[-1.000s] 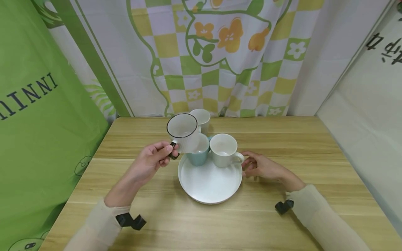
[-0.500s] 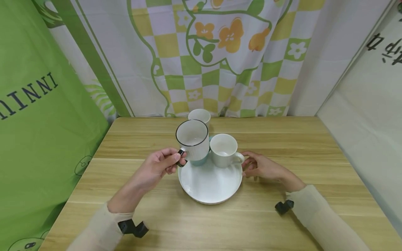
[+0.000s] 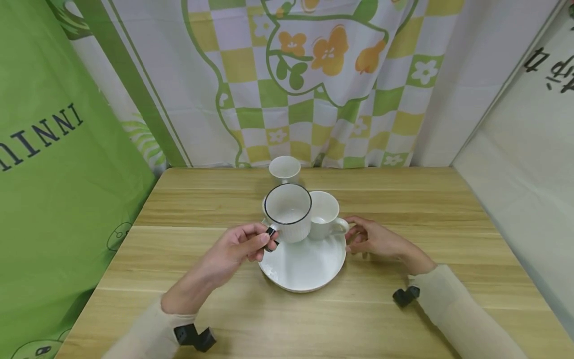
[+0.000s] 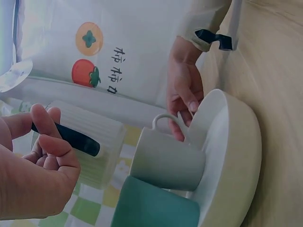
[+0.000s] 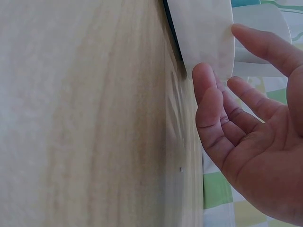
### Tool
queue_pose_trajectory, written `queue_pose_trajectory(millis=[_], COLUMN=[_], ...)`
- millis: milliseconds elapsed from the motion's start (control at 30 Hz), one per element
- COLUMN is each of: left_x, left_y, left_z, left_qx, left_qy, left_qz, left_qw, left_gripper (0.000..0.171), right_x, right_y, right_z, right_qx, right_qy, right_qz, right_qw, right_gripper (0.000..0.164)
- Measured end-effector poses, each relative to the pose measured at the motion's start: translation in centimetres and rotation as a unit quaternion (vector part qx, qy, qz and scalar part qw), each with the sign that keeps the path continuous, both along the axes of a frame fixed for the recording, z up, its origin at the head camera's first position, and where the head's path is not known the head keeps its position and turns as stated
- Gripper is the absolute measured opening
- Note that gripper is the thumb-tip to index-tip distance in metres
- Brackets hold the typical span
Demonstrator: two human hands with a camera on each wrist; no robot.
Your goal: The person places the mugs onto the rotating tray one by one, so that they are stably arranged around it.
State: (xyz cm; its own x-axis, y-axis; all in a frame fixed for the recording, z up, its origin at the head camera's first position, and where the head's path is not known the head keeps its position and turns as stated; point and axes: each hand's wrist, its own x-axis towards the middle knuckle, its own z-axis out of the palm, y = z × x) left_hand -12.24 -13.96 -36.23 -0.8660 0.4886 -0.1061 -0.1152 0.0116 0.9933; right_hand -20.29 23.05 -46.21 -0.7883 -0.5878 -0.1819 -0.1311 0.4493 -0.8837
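My left hand [image 3: 242,242] pinches the black handle of a white ribbed mug [image 3: 296,232] with a dark rim. This mug is upright and overlaps the round white tray [image 3: 309,271] in the head view. Its ribbed side [image 4: 102,137] faces the left wrist camera. On the tray stand a pale grey-white mug [image 3: 326,219], handle to the right, and a teal mug [image 4: 154,205], mostly hidden behind the held mug in the head view. My right hand [image 3: 376,239] rests its loosely bent fingertips against the tray's right side, just below the pale mug's handle.
Another white mug [image 3: 285,168] stands on the wooden table [image 3: 403,199] behind the tray. A patterned curtain [image 3: 309,114] hangs along the far edge. Green cloth [image 3: 58,174] closes off the left and a white panel [image 3: 529,164] the right.
My left hand has carried the dark-rimmed mug right and toward me, over the tray, covering the teal mug and uncovering the white mug behind. My right hand has stayed at the tray's side.
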Motion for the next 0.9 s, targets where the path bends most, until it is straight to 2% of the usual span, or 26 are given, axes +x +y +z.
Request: queue_pose_trajectory(millis=[300,533,667,900], left_x=[0.5,0.8,1.0,1.3], left_y=[0.8,1.3,1.6,2.2], left_z=[-0.9,-1.8,-2.5,-4.0], left_qx=[-0.003,0.005,0.007,-0.003], left_qy=[-0.009,-0.005,-0.001,-0.011], left_qz=[-0.017,-0.040,-0.048,-0.050], left_qw=[0.9998,0.9992,0.9988,0.9987], left_gripper=[0.026,0.025,0.032,0.034], right_x=[0.0,-0.1,-0.1,-0.1], right_y=[-0.1,-0.1,-0.1,0.0], right_z=[0.1,0.1,0.1,-0.1], right_qx=[-0.002,-0.006,-0.003,-0.005], right_qy=[-0.003,-0.002,-0.001,-0.007], right_qz=[-0.005,-0.002,-0.004,-0.006], right_qw=[1.000,1.000,1.000,1.000], right_gripper=[0.073,0.073,0.073,0.073])
